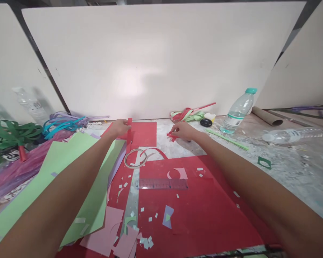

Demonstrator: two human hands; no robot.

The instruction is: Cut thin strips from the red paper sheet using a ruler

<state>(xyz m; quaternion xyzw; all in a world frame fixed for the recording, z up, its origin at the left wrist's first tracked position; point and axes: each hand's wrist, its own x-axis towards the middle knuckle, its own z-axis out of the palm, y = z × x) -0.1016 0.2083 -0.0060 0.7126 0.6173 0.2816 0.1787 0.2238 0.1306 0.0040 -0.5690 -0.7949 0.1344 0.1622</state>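
My left hand [120, 129] pinches a narrow red paper strip [129, 133] near its upper end. The strip stands out over a red sheet [146, 132] by the white board. To the right, the fingers of my right hand [185, 130] close on a small red paper piece [172, 136], which looks folded. Below my left hand lies a thin tape ring [135, 165], with a curved red strip [157, 149] beside it. A clear ruler [163, 184] rests on a large red sheet [201, 208] among small paper scraps.
Green sheets [94, 200] and pink paper cutouts [107, 229] lie at the left. An upright water bottle [237, 111], a small yellow-and-black container [207, 120] and a lying bottle [293, 135] are at the right. A cardboard tube [266, 116] lies behind. A white board [161, 61] stands across the back.
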